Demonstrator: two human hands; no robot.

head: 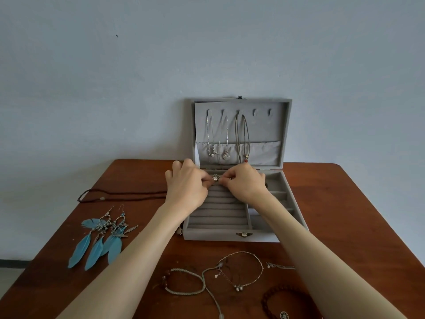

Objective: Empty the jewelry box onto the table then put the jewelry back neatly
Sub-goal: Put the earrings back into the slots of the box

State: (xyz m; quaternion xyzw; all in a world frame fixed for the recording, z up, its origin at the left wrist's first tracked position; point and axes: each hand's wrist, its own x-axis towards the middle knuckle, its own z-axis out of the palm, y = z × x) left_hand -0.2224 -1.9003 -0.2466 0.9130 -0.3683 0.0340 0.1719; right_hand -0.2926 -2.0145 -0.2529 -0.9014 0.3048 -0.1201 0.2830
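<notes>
You're pinching a silver ring (215, 178) with both hands, left hand (186, 183) and right hand (245, 183), over the jewelry box (230, 234) ring rolls; necklaces (226, 137) are hanging, while feather earrings (101, 240) and bracelets (239, 270) are waiting on the desk (345, 215).

Grey jewelry box (232, 234) open on brown counter (345, 215), lid upright with three necklaces (226, 137) hanging. Left hand (187, 187) and right hand (246, 183) together pinch a silver ring (215, 178) over the rear ring slots. Blue feather earrings (101, 240) lie left; bracelets (239, 270) in front.
</notes>
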